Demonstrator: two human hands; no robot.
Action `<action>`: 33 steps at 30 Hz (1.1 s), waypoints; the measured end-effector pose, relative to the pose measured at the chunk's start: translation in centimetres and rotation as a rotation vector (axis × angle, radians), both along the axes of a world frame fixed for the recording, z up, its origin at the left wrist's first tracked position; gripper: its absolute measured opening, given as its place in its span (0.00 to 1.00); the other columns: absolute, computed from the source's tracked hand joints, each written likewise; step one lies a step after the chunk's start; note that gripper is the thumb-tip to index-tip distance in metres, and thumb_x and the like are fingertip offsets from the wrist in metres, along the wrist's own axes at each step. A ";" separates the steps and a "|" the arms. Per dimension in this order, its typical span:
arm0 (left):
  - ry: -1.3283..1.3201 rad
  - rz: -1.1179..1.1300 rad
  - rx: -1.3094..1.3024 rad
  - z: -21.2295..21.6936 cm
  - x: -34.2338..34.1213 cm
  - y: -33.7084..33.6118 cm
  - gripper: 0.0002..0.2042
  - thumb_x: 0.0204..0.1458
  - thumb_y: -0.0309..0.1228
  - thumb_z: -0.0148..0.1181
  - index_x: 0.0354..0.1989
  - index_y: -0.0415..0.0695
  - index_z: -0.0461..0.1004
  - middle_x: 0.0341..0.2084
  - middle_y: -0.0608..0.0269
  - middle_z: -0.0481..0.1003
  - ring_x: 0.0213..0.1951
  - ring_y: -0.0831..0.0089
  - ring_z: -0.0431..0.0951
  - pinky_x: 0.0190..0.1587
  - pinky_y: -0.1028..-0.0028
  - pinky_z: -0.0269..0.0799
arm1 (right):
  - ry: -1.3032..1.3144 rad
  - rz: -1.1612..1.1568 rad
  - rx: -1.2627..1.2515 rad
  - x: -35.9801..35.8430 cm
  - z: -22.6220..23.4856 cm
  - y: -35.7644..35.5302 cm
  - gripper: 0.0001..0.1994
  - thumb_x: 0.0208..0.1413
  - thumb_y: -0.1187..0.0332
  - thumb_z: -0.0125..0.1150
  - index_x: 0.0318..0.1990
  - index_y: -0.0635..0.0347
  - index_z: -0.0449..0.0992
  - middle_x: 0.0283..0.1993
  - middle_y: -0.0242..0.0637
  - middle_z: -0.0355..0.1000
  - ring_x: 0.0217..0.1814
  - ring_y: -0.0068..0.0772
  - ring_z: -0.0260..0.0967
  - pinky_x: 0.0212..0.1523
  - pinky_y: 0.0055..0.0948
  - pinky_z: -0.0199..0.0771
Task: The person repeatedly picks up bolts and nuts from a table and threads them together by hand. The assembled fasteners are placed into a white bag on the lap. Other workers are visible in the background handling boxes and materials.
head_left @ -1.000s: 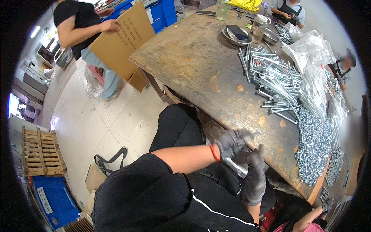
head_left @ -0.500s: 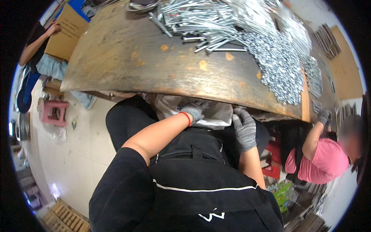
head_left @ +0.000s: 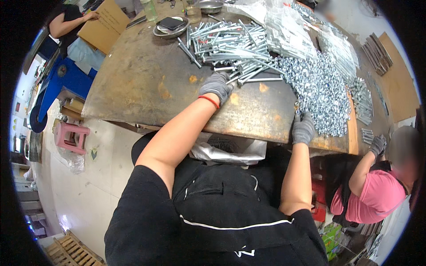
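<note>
Nearest, we have the black shirt (head_left: 235, 204) with white piping, and a wooden pallet (head_left: 73, 252) at near left. Past the shirt, a white plastic bag (head_left: 255, 150) sits at the lap, just below the table's near edge; we can't make out the dark contents.

Right of it, a co-worker in a pink shirt (head_left: 375, 195) has a gloved hand (head_left: 378, 145) near a few bolts. On the left floor, we log a pink stool (head_left: 71, 137).

At the table (head_left: 137, 84), our right hand (head_left: 304, 127), grey glove, is at the near left edge of the nuts (head_left: 317, 88). Its fingers look narrow, tips at the pile; we can't tell if a nut is pinched. The nuts lie heaped on the table's right, beside a wooden strip (head_left: 353, 122).

Our left hand (head_left: 216, 85), same glove, red band (head_left: 210, 101) at the wrist, is at the near edge of the bolts (head_left: 233, 44). Fingers curled; we can't tell if they grip one. The bolts lie loosely piled, left of the nuts.

Farther, we see clear plastic bags (head_left: 288, 35) right of the bolts, a phone (head_left: 170, 23) on a metal dish (head_left: 183, 32), and at far left a person holding cardboard (head_left: 106, 24).
</note>
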State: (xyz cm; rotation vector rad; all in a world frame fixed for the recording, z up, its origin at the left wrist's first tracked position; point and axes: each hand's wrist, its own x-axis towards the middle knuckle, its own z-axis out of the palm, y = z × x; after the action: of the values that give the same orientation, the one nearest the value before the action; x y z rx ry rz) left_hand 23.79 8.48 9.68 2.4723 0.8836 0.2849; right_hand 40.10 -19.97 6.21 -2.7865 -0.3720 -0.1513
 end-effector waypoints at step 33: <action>-1.416 -0.031 -1.007 0.6 -9.2 -0.5 0.05 0.50 0.23 0.58 0.35 0.44 0.73 0.36 0.68 0.73 0.39 0.75 0.72 0.41 0.74 0.71 | -0.031 0.234 0.742 -2.1 -2.3 -2.2 0.14 0.52 0.65 0.60 0.42 0.65 0.72 0.42 0.42 0.72 0.44 0.38 0.68 0.48 0.34 0.67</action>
State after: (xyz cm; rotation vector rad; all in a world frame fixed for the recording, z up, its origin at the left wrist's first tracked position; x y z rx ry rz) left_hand 14.63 7.96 10.29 0.9029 0.1935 1.0545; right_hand 37.97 -22.13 3.95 -1.9984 -0.5189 -0.2224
